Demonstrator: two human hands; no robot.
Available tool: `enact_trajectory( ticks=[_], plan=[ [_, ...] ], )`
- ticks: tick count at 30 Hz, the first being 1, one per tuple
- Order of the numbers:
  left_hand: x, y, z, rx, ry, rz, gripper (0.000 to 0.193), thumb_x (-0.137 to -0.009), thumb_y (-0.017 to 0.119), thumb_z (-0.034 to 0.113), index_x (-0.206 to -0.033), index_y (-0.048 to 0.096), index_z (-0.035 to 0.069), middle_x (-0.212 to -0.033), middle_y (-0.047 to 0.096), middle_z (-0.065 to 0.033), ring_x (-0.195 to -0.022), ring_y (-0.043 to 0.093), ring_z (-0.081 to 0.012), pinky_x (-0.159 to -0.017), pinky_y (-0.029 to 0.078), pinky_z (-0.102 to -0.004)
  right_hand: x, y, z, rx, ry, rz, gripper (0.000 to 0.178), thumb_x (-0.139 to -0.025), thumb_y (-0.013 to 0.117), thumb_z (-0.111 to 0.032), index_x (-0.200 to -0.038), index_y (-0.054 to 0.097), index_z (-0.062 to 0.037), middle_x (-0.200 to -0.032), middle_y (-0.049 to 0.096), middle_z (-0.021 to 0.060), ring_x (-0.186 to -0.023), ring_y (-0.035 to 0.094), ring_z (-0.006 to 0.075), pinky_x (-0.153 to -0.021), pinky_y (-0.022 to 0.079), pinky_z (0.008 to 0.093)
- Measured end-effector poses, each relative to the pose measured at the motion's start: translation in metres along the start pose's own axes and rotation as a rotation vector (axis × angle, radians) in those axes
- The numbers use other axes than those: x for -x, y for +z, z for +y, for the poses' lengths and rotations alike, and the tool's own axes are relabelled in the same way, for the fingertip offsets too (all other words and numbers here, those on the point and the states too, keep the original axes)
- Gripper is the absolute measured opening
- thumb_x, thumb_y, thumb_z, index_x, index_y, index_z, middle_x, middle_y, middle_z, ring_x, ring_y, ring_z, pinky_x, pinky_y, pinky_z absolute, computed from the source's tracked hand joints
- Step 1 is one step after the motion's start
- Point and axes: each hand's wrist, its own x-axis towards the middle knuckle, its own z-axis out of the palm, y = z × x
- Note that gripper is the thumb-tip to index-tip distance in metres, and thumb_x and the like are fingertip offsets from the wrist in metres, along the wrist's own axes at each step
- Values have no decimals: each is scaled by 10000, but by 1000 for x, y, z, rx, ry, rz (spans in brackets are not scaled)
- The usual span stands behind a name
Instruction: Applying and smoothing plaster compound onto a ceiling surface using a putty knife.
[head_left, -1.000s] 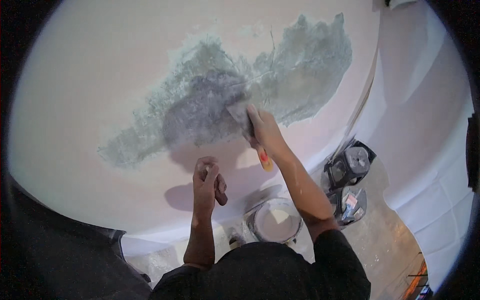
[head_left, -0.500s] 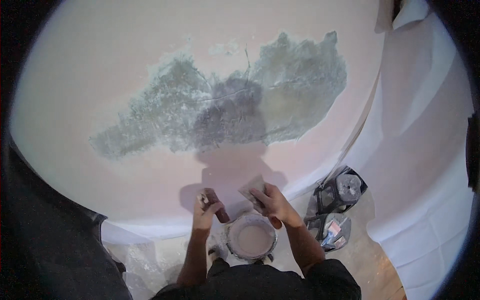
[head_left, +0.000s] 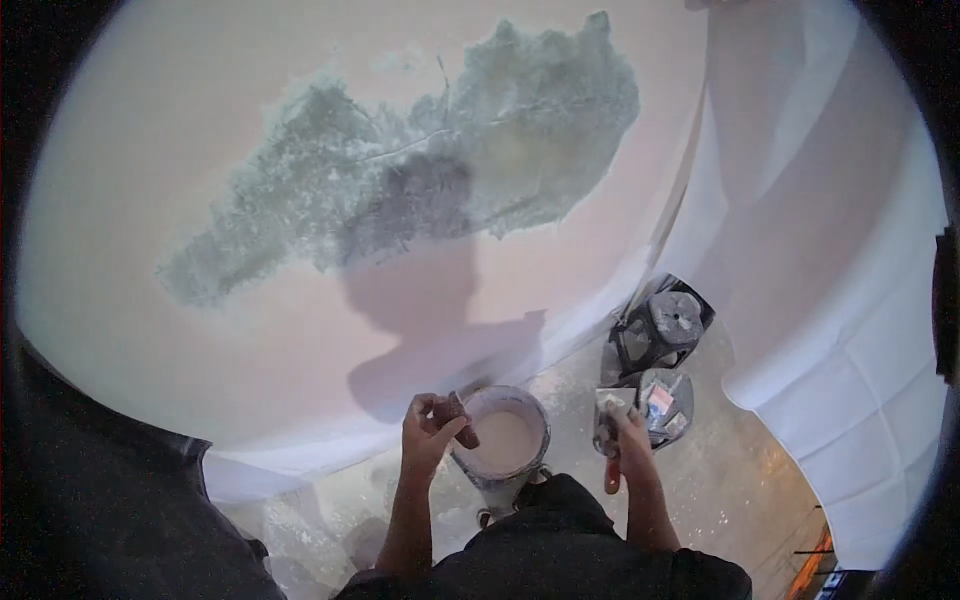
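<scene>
Pinkish wall with a ragged grey patch stands ahead, a bucket of pale mix near its foot, seemingly within easy reach. Left hand fingers wrap a brown block, kind unclear, by the bucket; right hand fingers curl around a putty knife near its blade, likely for control, beside a cluttered stool

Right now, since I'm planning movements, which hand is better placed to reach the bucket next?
Probably the left hand: in view it sits by the left edge of the bucket, though it holds a reddish-brown block. The right hand, gripping a scraper, is farther off, near the stool with small packages.
</scene>
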Motion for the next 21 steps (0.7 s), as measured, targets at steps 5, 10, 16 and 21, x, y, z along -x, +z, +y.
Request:
enact_trajectory(
  ticks=[5,10,16,21],
  plan=[
    [5,17,-7,87,16,30,302,-778,626,-125,-994,452,-7,-903,602,-145,-775,645,-240,-696,556,-365,-6,18,2,-115,64,-151,95,-923,540,-206,-873,508,-131,-639,451,-20,-449,383,66,-377,259,195],
    [1,26,-19,-25,27,76,271,-782,620,-128,-955,455,0,-860,597,-122,-783,636,-214,-699,543,-350,-50,28,-12,-220,-17,-287,108,-897,563,-194,-902,476,-131,-662,475,4,-468,389,90,-412,301,233],
    [-36,60,-32,-76,239,109,258,-813,603,-113,-998,467,7,-897,563,-97,-775,601,-176,-707,515,-314,-128,14,-37,-155,13,-340,110,-884,566,-190,-905,484,-120,-650,503,20,-465,424,98,-409,328,242],
    [-109,117,-34,-53,293,180,283,-845,576,-106,-1060,446,25,-892,537,-60,-778,573,-146,-661,485,-285,-222,-7,-84,-151,-51,-336,183,-900,581,-192,-1019,487,-88,-711,534,37,-540,499,119,-437,397,270]
  ],
)
